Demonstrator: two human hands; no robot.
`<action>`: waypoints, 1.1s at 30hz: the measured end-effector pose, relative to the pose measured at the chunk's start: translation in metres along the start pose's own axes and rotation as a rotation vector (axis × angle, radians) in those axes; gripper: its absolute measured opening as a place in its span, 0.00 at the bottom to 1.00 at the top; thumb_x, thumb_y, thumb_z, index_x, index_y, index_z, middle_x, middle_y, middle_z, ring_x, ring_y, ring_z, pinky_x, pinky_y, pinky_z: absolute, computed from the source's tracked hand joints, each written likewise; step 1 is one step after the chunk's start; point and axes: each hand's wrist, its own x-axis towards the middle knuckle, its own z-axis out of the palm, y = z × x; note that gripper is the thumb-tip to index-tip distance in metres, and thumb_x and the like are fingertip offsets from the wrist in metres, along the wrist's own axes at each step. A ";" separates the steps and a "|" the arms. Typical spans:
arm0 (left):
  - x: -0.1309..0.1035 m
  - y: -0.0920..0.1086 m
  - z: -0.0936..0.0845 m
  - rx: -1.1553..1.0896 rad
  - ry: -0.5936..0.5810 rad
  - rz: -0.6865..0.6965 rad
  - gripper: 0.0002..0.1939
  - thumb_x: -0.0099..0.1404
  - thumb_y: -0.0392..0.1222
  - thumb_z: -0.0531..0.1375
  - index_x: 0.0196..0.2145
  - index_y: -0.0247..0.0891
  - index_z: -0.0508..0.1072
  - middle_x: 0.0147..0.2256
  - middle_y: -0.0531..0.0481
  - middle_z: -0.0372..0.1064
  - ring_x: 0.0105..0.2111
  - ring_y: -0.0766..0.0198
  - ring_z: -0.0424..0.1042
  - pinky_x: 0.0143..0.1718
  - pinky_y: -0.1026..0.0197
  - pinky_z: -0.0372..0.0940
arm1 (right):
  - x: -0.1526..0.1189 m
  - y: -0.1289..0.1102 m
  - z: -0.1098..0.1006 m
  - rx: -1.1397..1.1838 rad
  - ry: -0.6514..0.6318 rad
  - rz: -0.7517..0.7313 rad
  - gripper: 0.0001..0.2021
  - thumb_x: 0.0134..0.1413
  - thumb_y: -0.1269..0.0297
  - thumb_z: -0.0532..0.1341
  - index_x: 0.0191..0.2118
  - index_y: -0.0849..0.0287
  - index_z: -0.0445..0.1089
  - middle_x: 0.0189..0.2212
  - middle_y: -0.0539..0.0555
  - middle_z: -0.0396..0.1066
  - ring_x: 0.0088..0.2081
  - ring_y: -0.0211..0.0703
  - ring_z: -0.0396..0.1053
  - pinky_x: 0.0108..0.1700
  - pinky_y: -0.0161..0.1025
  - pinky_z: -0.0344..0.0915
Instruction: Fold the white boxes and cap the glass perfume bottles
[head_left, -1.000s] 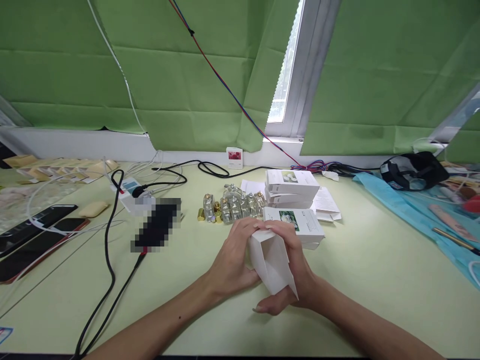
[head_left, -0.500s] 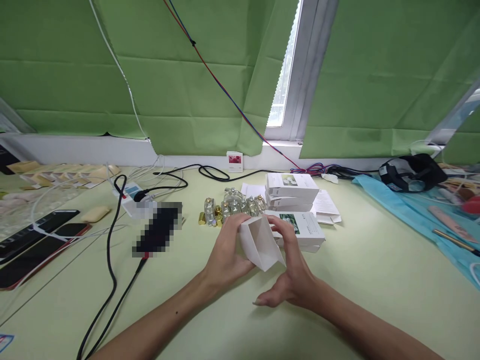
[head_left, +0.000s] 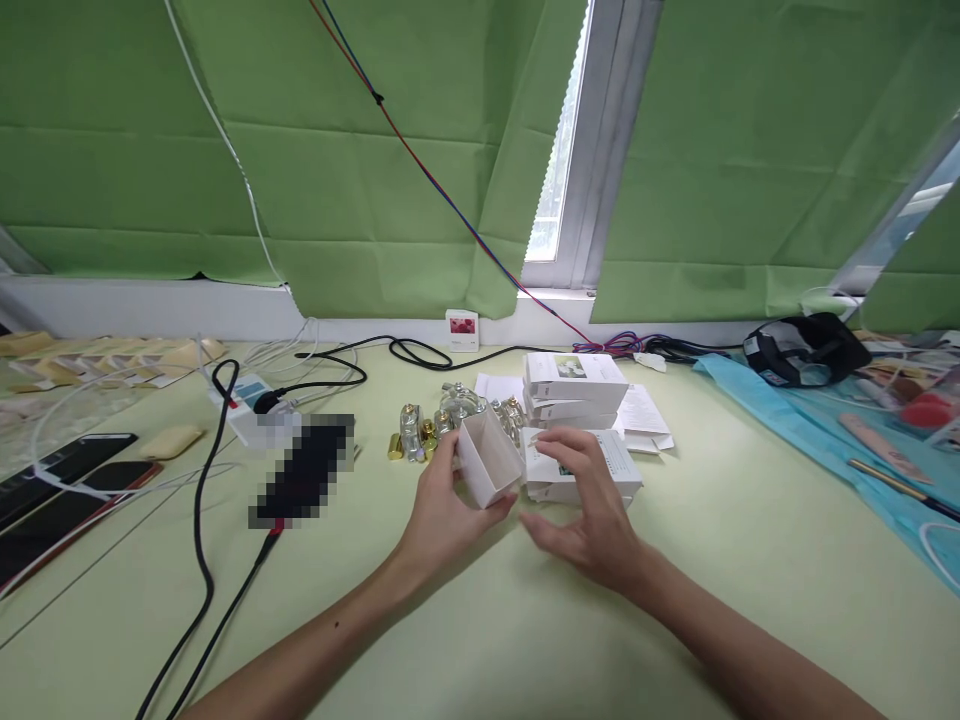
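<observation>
My left hand (head_left: 454, 510) is closed around a small white box (head_left: 491, 465), whose open end faces me and shows a hollow inside. Just right of it, my right hand (head_left: 589, 505) is held with fingers apart, and nothing shows between them. Behind my right hand lie flat white boxes (head_left: 622, 470) with a printed picture, partly hidden by my fingers. A stack of similar white boxes (head_left: 577, 372) stands farther back. Several glass bottles (head_left: 411, 430) with gold parts stand behind my left hand, next to loose gold caps (head_left: 395, 447).
Folded printed papers (head_left: 641, 415) lie beside the stack. Left are a blurred-out dark device (head_left: 307, 470), black cables (head_left: 202, 560), a power strip (head_left: 255, 410) and phones (head_left: 67, 510). At right, a blue sheet (head_left: 795, 430) carries a black strapped item (head_left: 806, 348).
My right hand has come off the small box and moved slightly right. The box, now in my left hand alone, has shifted left and its open flap no longer shows.
</observation>
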 end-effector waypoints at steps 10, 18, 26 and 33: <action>-0.002 0.001 0.002 -0.017 -0.029 -0.082 0.36 0.53 0.47 0.72 0.55 0.45 0.62 0.54 0.42 0.70 0.52 0.46 0.75 0.46 0.43 0.76 | 0.055 0.043 -0.053 -0.350 -0.031 0.155 0.19 0.62 0.62 0.63 0.58 0.51 0.64 0.54 0.62 0.65 0.59 0.63 0.63 0.60 0.64 0.63; -0.003 0.000 0.003 -0.020 -0.047 -0.075 0.34 0.54 0.47 0.72 0.54 0.43 0.64 0.53 0.42 0.71 0.50 0.47 0.76 0.45 0.45 0.77 | 0.103 0.099 -0.079 -0.393 -0.641 0.457 0.46 0.44 0.53 0.74 0.68 0.50 0.57 0.64 0.63 0.62 0.63 0.68 0.61 0.61 0.64 0.62; -0.003 -0.003 0.002 -0.028 -0.068 -0.089 0.34 0.53 0.47 0.72 0.54 0.45 0.64 0.53 0.43 0.71 0.51 0.48 0.75 0.47 0.44 0.76 | 0.123 0.127 -0.082 -0.349 -0.892 0.526 0.50 0.40 0.53 0.75 0.70 0.51 0.57 0.66 0.59 0.63 0.65 0.66 0.62 0.63 0.57 0.64; -0.004 0.002 0.001 -0.035 -0.099 -0.122 0.36 0.53 0.48 0.72 0.55 0.43 0.62 0.56 0.41 0.69 0.54 0.47 0.73 0.49 0.46 0.75 | 0.117 0.135 -0.085 -0.291 -0.895 0.576 0.52 0.38 0.53 0.73 0.71 0.51 0.55 0.63 0.58 0.67 0.60 0.66 0.68 0.58 0.55 0.69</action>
